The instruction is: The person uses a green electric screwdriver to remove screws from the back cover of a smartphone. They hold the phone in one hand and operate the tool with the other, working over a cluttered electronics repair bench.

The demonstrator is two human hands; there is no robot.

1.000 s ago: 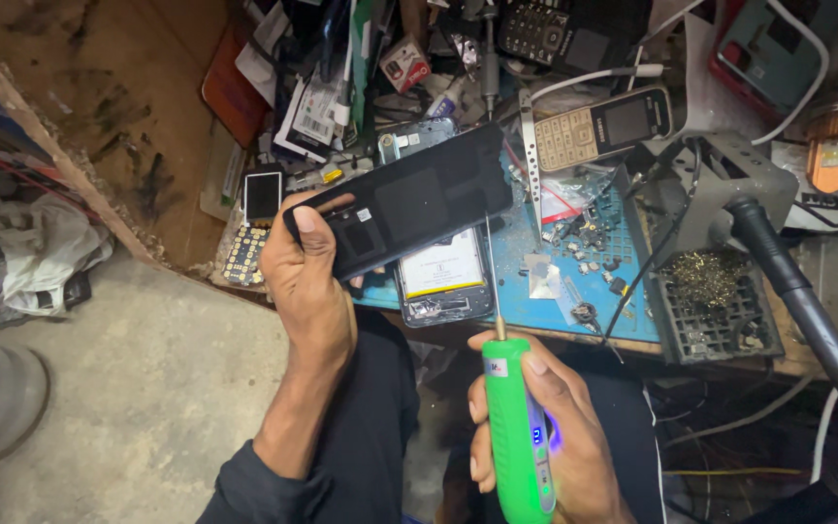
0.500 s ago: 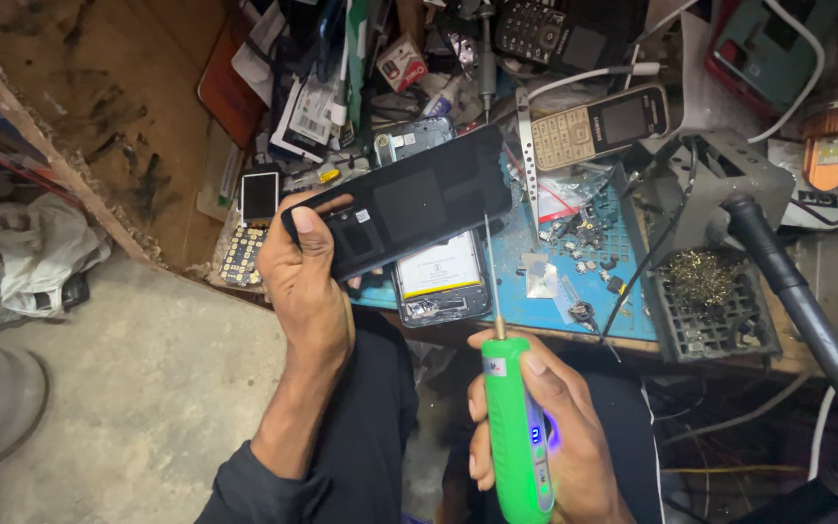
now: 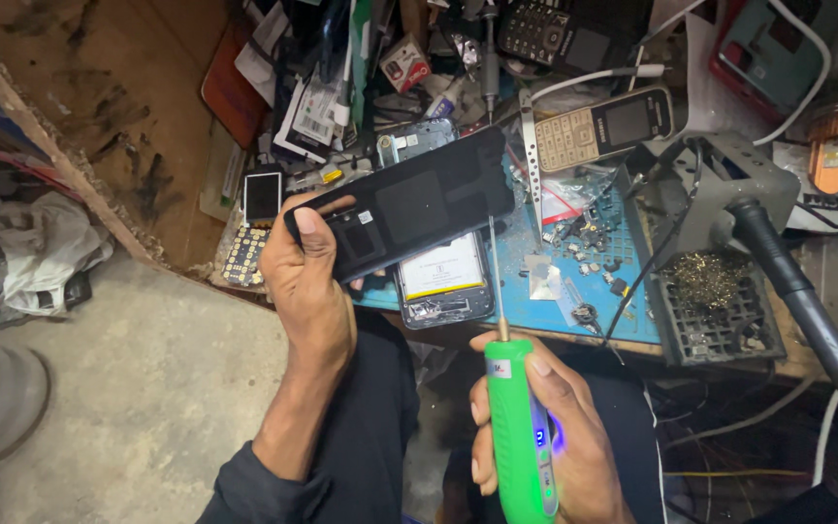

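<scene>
Right hand point(image 3: 545, 437) is gripping a green electric screwdriver point(image 3: 521, 437), fingers wrapped fully round the body; its thin bit is pointing up, the tip sitting just under the lower edge of the black phone back panel point(image 3: 409, 202). Left hand point(image 3: 310, 281) is holding that panel by its left end, thumb over the top face, tilted and raised above the bench point(image 3: 623, 330). Below the panel, an opened phone with battery exposed point(image 3: 443, 277) is lying on the blue mat point(image 3: 584, 281) at the bench's near edge. Open room is showing only between the hands and over the floor point(image 3: 147, 388) at left. Farther back, a keypad phone point(image 3: 603, 126) and loose parts are crowding the bench.
</scene>
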